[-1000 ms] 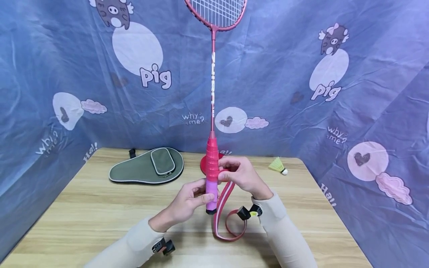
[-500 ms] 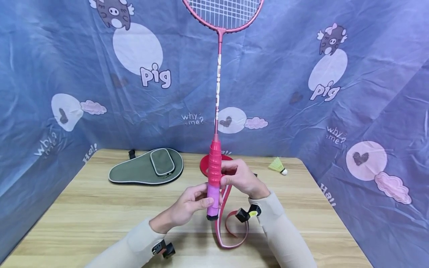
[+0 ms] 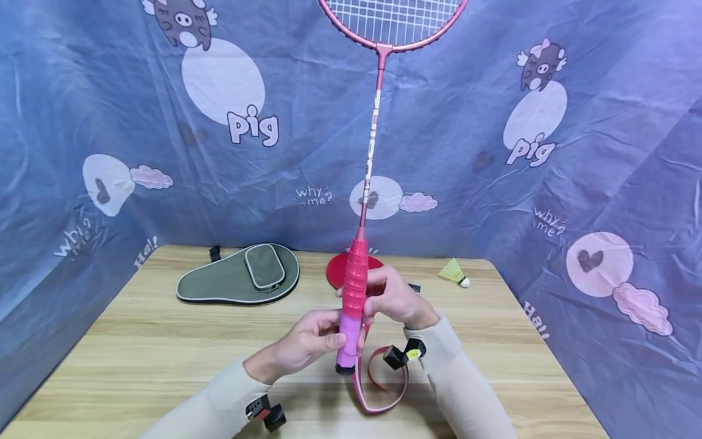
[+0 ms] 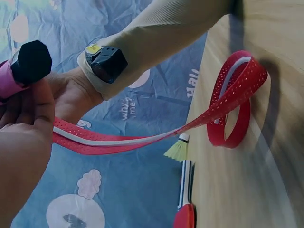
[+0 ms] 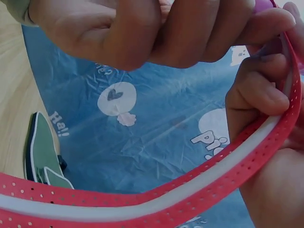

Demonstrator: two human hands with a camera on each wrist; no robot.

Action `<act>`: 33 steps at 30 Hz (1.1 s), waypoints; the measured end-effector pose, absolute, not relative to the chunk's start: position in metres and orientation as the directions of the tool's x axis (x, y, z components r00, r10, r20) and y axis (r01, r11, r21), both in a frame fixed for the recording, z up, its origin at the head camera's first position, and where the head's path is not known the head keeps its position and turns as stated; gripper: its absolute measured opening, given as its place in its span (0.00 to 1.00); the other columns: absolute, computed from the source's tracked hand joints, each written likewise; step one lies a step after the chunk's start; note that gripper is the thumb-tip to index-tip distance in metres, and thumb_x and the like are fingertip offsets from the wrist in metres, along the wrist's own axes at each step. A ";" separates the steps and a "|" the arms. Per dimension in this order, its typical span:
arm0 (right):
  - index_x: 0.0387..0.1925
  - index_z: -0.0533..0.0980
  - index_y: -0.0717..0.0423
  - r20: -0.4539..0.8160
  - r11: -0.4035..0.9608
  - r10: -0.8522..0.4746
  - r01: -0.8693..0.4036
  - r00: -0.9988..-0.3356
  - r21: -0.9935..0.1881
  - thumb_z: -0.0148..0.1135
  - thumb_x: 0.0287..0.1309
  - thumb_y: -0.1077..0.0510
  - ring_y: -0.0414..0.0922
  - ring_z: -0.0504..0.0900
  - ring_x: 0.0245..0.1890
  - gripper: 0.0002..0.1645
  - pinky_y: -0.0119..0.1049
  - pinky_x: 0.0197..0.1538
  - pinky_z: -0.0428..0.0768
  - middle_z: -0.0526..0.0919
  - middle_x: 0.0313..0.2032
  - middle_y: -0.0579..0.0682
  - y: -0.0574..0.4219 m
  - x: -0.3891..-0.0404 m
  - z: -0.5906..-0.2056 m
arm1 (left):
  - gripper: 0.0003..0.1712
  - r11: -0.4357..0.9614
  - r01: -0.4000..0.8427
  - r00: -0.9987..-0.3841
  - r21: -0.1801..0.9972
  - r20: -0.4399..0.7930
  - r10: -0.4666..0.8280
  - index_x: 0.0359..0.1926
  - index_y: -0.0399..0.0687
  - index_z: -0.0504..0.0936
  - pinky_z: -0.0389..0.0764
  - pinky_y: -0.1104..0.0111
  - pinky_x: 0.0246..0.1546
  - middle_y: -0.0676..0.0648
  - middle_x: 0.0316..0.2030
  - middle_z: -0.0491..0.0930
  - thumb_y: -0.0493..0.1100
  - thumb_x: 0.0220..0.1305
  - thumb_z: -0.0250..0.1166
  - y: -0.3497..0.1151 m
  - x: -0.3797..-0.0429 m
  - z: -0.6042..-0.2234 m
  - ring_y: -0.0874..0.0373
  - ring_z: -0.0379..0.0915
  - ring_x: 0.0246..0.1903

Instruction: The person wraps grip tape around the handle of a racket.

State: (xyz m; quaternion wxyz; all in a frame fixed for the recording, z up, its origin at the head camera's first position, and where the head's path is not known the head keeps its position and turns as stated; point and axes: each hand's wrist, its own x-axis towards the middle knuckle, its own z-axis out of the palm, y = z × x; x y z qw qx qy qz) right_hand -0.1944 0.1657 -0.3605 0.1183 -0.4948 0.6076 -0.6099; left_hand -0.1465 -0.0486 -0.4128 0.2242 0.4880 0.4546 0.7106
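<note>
Wearing pale sleeves (image 3: 468, 384) with a small black camera at each wrist, such as the left wrist camera (image 3: 265, 411), a person works over a wood-grain table (image 3: 137, 341). The left hand (image 3: 307, 341) is curled round the purple lower handle (image 3: 348, 338) of a pink badminton racket (image 3: 372, 140), thumb laid along the front and fingers behind, just above the black end cap (image 3: 345, 369). The right hand (image 3: 397, 299) is at the right side of the handle, by the line where purple meets red, and pinches a red strip (image 4: 247, 85) between thumb and fingers, as the right wrist view shows. Perforated and marked with a white stripe along its length, the strip hangs in a slack curve from those fingers and turns into a loop on the tabletop. Above the purple part, a ridged red wrap (image 3: 356, 274) covers the handle up to the narrow cone below the shaft. Held up off the table, the racket leans slightly to the right, its stringed head cut off by the top of the head view. Farther back lies a red paddle (image 3: 336, 268), partly hidden behind the handle and the right hand. Left of it a green case (image 3: 219, 283) with pale piping and a zipped pocket lies flat, and to the right rests a yellow shuttlecock (image 3: 454, 271) with a white tip. Behind everything hangs creased blue cloth (image 3: 307, 140) printed with pigs, hearts and lettering.
</note>
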 end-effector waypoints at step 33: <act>0.43 0.81 0.62 0.479 0.230 -0.546 -0.673 -0.687 -0.703 0.74 0.56 0.57 0.33 0.73 0.26 0.16 0.26 0.29 0.74 0.80 0.28 0.54 0.157 -0.193 -0.353 | 0.16 0.274 0.513 -0.859 0.814 0.487 0.160 0.41 0.51 0.84 0.85 0.74 0.31 0.53 0.28 0.85 0.41 0.52 0.80 -0.041 -0.135 -0.400 0.69 0.79 0.26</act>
